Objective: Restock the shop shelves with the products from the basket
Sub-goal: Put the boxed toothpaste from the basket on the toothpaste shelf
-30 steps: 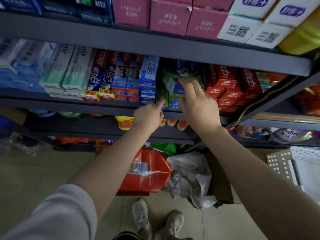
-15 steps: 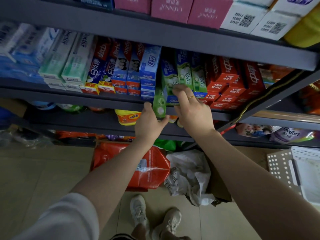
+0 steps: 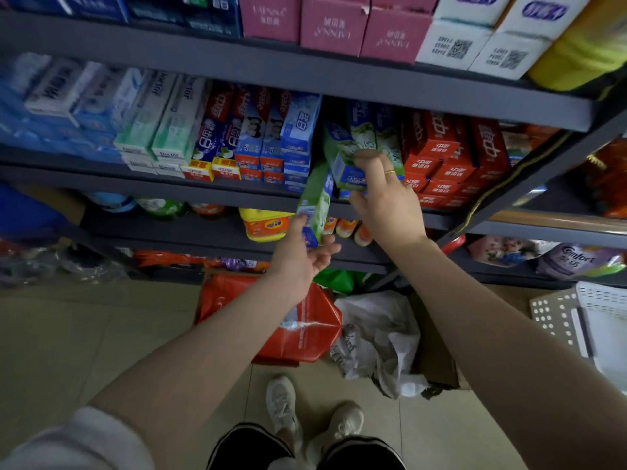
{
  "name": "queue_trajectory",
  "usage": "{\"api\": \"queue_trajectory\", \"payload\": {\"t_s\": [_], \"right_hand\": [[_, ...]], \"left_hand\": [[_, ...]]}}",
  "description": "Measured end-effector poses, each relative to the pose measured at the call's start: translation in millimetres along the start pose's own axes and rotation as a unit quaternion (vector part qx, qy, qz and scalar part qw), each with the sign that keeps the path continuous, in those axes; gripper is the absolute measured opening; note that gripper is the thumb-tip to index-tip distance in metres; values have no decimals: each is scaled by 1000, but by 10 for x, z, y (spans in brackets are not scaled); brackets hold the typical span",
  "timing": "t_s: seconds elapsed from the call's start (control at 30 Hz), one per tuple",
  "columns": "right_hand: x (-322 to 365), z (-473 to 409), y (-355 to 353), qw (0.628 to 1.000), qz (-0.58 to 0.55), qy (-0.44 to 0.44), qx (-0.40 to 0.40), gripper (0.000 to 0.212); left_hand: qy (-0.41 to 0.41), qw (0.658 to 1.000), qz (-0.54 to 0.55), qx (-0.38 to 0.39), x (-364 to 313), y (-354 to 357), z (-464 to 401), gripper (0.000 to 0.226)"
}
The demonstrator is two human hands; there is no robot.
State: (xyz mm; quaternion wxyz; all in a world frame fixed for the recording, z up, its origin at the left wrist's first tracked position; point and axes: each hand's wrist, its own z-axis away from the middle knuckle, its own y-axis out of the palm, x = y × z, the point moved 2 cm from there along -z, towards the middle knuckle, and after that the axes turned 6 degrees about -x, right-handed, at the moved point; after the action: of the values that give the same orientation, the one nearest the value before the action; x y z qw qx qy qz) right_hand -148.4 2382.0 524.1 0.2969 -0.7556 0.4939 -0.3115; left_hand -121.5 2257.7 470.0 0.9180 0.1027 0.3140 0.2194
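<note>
My left hand (image 3: pixel 300 257) grips the low end of a green toothpaste box (image 3: pixel 315 201) that hangs tilted over the front edge of the middle shelf (image 3: pixel 237 195). My right hand (image 3: pixel 386 201), with a gold ring, holds a green and blue toothpaste box (image 3: pixel 341 157) leaning out of the row of green boxes (image 3: pixel 376 130). Red toothpaste boxes (image 3: pixel 451 157) stand to the right and blue ones (image 3: pixel 281 134) to the left. A white basket (image 3: pixel 583 320) sits on the floor at the right edge.
Pink cartons (image 3: pixel 332 22) and white cartons (image 3: pixel 492 35) fill the top shelf. A yellow bottle (image 3: pixel 266 223) and pouches lie on the lower shelf. A red bag (image 3: pixel 302 330), a white plastic bag (image 3: pixel 383 337) and a cardboard box crowd the floor by my feet.
My left hand has dropped lower, drawing the green box down over the shelf edge. My right hand has pulled a green and blue box forward out of the row.
</note>
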Motion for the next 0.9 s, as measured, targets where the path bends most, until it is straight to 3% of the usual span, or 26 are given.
{"api": "queue_trajectory", "payload": {"t_s": [0.13,0.23,0.3,0.43,0.5,0.57,0.63,0.77,0.83,0.9], "right_hand": [[-10,-27,13,999,19,-38,16,35],[-10,78,80,996,38,-71,40,42],[4,165,151,994,37,-74,67,51],[45,350,429,987,53,-26,150,65],[68,415,540,980,93,-6,176,70],[115,368,572,975,69,40,205,65],[108,270,520,971,43,74,222,50],[-73,82,189,996,24,52,64,25],[-236,77,84,993,50,87,63,31],[-363,114,100,981,64,131,124,44]], "left_hand": [[-81,986,109,95,9,28,-225,52],[-79,977,137,144,40,100,-443,66],[-68,982,117,129,20,103,-562,66],[49,998,-23,27,-42,-57,-679,39],[161,983,-69,57,-63,-195,-684,17],[283,925,-226,111,-72,-321,-650,29],[348,856,-368,100,-106,-327,-624,48],[464,737,-491,-38,-231,-151,-627,48],[470,714,-516,-59,-259,-52,-703,48],[476,691,-537,-84,-296,43,-755,47]]}}
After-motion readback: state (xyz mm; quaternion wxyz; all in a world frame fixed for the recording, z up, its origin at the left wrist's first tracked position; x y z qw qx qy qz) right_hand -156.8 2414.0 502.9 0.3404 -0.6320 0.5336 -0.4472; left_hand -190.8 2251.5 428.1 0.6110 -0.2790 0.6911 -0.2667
